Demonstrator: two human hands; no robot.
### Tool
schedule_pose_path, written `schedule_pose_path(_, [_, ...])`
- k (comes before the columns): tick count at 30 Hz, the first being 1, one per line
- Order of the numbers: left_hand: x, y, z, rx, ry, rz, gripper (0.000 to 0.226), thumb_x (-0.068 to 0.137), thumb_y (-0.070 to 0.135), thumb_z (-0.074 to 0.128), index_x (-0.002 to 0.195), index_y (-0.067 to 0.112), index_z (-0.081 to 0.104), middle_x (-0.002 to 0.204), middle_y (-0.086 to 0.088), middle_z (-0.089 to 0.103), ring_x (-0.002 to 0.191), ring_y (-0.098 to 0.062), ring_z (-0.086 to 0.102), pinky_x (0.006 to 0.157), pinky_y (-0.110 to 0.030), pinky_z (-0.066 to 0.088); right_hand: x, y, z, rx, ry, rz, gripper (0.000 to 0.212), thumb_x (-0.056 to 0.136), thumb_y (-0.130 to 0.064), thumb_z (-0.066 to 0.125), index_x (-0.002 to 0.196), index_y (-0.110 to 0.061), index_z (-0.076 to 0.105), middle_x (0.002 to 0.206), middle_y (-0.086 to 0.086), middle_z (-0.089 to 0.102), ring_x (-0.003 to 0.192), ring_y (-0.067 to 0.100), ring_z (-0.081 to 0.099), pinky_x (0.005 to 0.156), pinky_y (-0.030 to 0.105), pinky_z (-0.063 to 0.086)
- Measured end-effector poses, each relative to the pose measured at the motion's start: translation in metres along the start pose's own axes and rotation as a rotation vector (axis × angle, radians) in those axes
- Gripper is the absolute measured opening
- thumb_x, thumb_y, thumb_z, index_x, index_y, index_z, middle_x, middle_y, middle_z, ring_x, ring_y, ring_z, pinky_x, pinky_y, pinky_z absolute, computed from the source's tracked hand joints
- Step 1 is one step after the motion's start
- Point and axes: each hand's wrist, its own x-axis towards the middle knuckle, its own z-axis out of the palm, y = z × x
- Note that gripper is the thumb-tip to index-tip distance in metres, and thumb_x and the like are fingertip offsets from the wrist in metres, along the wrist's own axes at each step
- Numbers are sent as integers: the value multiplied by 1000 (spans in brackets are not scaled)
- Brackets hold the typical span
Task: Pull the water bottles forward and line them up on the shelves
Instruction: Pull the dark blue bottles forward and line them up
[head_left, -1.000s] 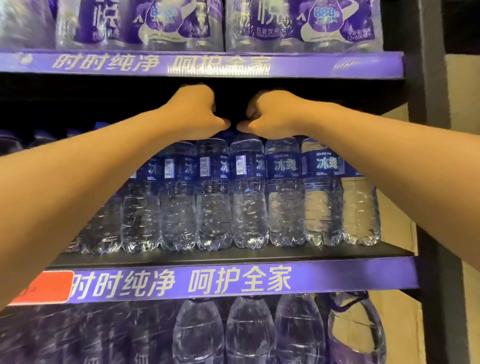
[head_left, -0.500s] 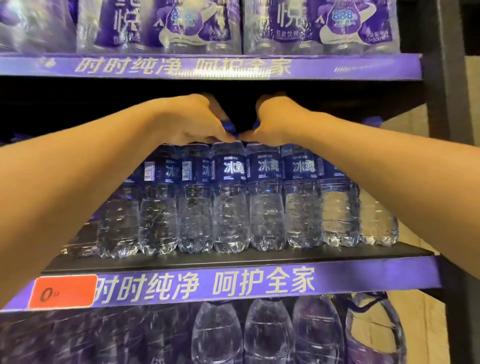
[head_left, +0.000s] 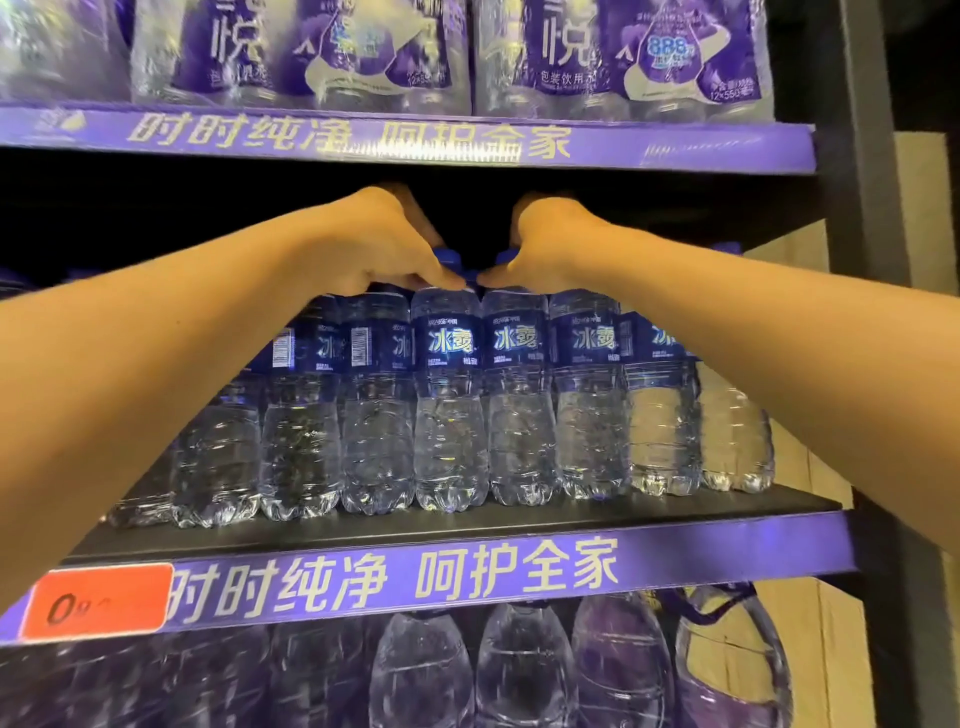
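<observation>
Hands meet above the water bottles (head_left: 449, 405) on the middle shelf (head_left: 467, 525): left hand (head_left: 374, 244) and right hand (head_left: 545, 244) fingers curl around bottle tops.

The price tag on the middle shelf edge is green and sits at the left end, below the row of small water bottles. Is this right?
Not quite. In the head view the price tag is orange, not green. The rest holds: it sits at the left end of the middle shelf edge, below the row of small water bottles.
</observation>
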Motion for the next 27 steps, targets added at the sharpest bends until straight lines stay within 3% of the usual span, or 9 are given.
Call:
schedule_pose_path(4, [3, 0, -1, -17, -17, -21, 54, 64, 11, 91, 112, 8, 65, 93, -6, 76, 86, -19, 74, 90, -34, 57, 4, 0, 4, 25, 12, -7, 54, 82, -49, 71, 113, -7, 61, 104, 11, 66, 89, 28, 61, 75, 35, 49])
schedule_pose_path(9, [0, 2, 0, 6, -19, 3, 51, 66, 9, 90, 108, 10, 63, 96, -5, 72, 89, -22, 72, 87, -34, 58, 4, 0, 5, -20, 23, -24, 51, 83, -51, 68, 111, -9, 61, 88, 6, 58, 78, 25, 53, 66, 31, 41])
schedule_pose_path(13, [-6, 2, 1, 12, -45, 39, 40, 68, 17, 90, 98, 15, 63, 92, -1, 72, 86, -18, 70, 80, -28, 59, 2, 3, 3, 14, 6, -38, 50, 83, -54, 67, 110, -11, 62, 92, 7, 62, 81, 26, 57, 70, 34, 48])
schedule_pose_path(17, [-10, 2, 7, 89, 0, 102, 46, 67, 17, 90, 104, 9, 64, 95, -6, 69, 96, -28, 67, 87, -44, 58, -3, 10, -4, 67, -31, -49, 37, 78, -49, 75, 89, -18, 58, 79, -1, 56, 72, 19, 52, 54, 24, 39])
schedule_pose_path(21, [-11, 2, 8, 80, 19, 64, 54, 65, 15, 91, 110, 5, 63, 105, -13, 69, 96, -30, 66, 88, -45, 57, -2, 11, -4, 177, -24, -42, 34, 77, -38, 79, 91, -20, 54, 73, -8, 51, 61, 9, 46, 49, 21, 33])
schedule_pose_path(27, [-10, -1, 11, 90, 53, 102, 50, 65, 19, 91, 105, 12, 62, 87, 2, 65, 85, -24, 62, 73, -36, 57, -1, 14, -2, 242, -48, -29, 38, 76, -39, 81, 99, -22, 56, 84, -7, 58, 66, 9, 51, 53, 22, 38])
